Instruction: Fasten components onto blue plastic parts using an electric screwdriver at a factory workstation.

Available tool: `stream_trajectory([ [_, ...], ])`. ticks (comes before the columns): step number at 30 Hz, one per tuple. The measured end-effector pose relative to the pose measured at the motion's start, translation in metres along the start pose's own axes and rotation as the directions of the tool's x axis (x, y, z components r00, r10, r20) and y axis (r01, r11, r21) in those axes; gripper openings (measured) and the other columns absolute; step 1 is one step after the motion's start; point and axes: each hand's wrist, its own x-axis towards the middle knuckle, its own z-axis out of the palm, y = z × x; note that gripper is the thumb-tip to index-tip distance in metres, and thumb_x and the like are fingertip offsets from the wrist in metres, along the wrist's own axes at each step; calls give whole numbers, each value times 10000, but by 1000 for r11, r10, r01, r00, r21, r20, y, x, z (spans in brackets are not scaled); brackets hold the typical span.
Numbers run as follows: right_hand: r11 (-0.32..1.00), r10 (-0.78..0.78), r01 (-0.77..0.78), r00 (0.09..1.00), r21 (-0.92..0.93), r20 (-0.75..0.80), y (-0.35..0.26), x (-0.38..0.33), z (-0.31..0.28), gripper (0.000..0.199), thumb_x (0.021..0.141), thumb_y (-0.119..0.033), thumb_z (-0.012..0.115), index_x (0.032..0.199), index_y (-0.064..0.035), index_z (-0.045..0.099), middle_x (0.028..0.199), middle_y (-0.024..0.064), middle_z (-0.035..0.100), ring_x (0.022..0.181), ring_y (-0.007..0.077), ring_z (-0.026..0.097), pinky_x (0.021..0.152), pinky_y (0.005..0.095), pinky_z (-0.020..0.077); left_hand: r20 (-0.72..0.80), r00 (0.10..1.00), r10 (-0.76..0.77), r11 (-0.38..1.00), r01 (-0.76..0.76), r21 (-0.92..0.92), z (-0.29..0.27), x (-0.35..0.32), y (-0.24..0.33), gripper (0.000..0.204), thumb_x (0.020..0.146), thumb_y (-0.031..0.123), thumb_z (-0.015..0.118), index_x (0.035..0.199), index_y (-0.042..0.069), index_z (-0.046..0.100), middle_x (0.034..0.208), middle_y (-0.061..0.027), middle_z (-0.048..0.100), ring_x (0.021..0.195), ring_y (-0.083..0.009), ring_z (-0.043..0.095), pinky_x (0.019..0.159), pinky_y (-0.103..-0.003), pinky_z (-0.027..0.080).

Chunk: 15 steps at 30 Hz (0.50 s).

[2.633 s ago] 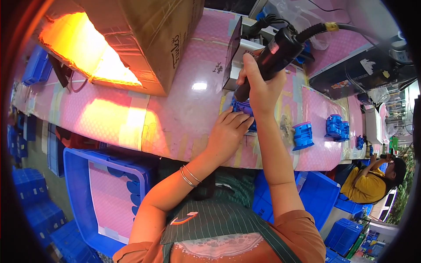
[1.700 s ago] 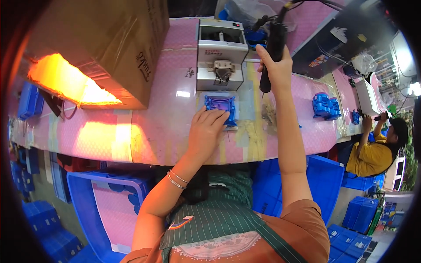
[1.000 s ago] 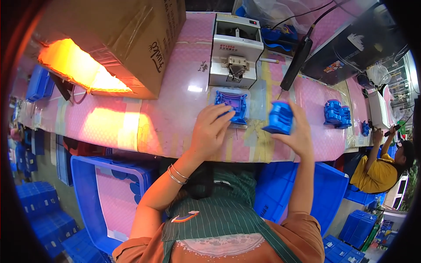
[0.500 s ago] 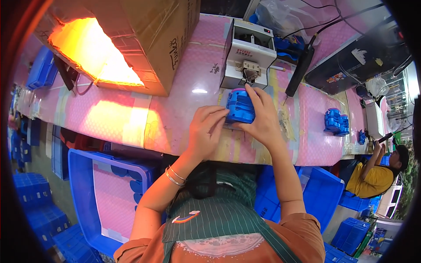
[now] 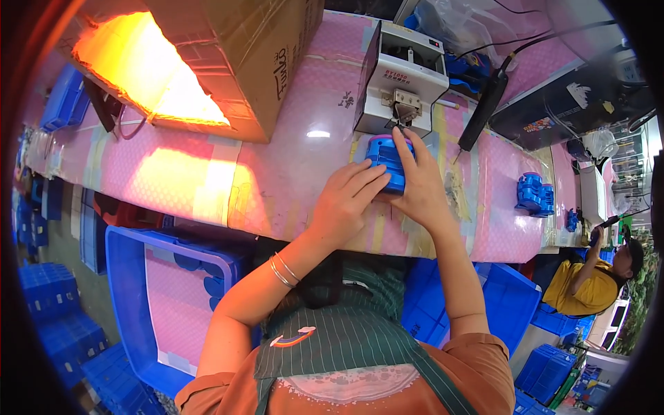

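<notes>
A blue plastic part (image 5: 384, 153) with a purple rim lies on the bench in front of a small white machine (image 5: 391, 79), which looks like a screw feeder. My right hand (image 5: 423, 185) is wrapped round the part's right side, its fingertips reaching up to the machine's small metal outlet (image 5: 407, 105). From the left, my left hand (image 5: 346, 202) lays its fingers over the part's near left side. Between them, the hands hide much of the part's lower half. To the right of the machine, a black electric screwdriver (image 5: 484, 111) hangs on a cable, tip down.
A large cardboard box (image 5: 242, 69) with a brightly lit opening stands at the left. Further right on the bench sits another blue part (image 5: 534, 195). Blue crates (image 5: 128, 304) flank my body below the bench edge. A person in yellow (image 5: 584, 287) works at the far right.
My left hand has moved right and its fingers now lie over the blue part instead of touching its left edge. The right hand keeps its hold. The view has shifted slightly.
</notes>
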Motion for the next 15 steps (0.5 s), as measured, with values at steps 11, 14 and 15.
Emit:
stream_trajectory([
  [11,922,-236,183,964,341,121,-76,1,-30,927,647,-252,851,1461,-62,451,1486,247,397,1342,424,429,1097,467,365,-45,996,-77,970,85,229,-87,-20,29,491,718,124,697,1207,124,652,1172,-102,634,1143,-318,593,969,-434,476],
  [14,823,-401,272,900,498,172,-88,-2,-32,927,679,-358,852,1455,-43,457,1484,223,425,1351,386,440,1106,463,361,-10,953,-304,952,303,-30,-151,-61,17,678,574,57,762,1236,97,623,1149,-131,647,1055,-327,635,933,-412,509],
  [15,820,-405,270,897,505,178,-82,-4,-33,927,679,-358,852,1455,-43,457,1484,223,425,1351,386,440,1106,463,361,-20,876,-482,874,479,-83,-171,-85,17,663,646,96,795,1275,84,585,1183,-115,645,1049,-260,642,937,-378,505],
])
